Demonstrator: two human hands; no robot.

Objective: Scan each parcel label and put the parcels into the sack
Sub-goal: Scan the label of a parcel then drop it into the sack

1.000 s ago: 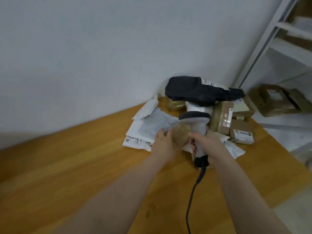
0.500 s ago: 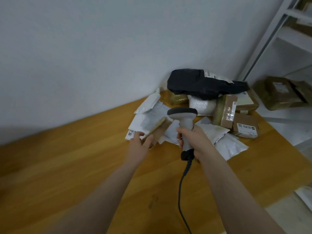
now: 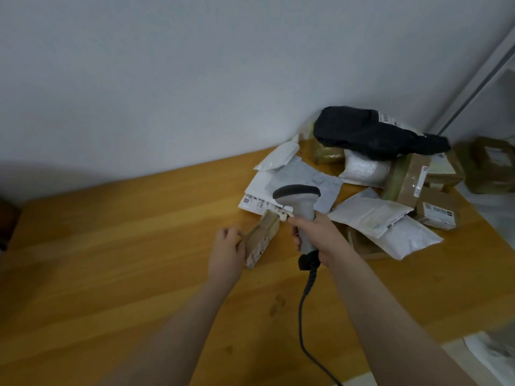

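My left hand (image 3: 227, 253) grips a small brown cardboard parcel (image 3: 262, 239) with a white label on its near end, tilted above the wooden table (image 3: 111, 246). My right hand (image 3: 316, 235) holds a grey corded barcode scanner (image 3: 299, 203) upright just right of that parcel, its head above the parcel's far end. Behind them lies a pile of parcels: white and grey mailer bags (image 3: 295, 179), a black bag (image 3: 370, 132) on top, brown boxes (image 3: 415, 179) at the right. No sack is clearly visible.
A grey wall rises behind the table. The scanner cable (image 3: 305, 316) runs down towards me across the table. More brown boxes (image 3: 493, 165) sit on a white shelf unit at the far right. Something white (image 3: 490, 349) lies on the floor at the lower right.
My left hand has pulled the small brown parcel out of the pile and leftwards, towards me. The scanner in my right hand stayed upright beside it.
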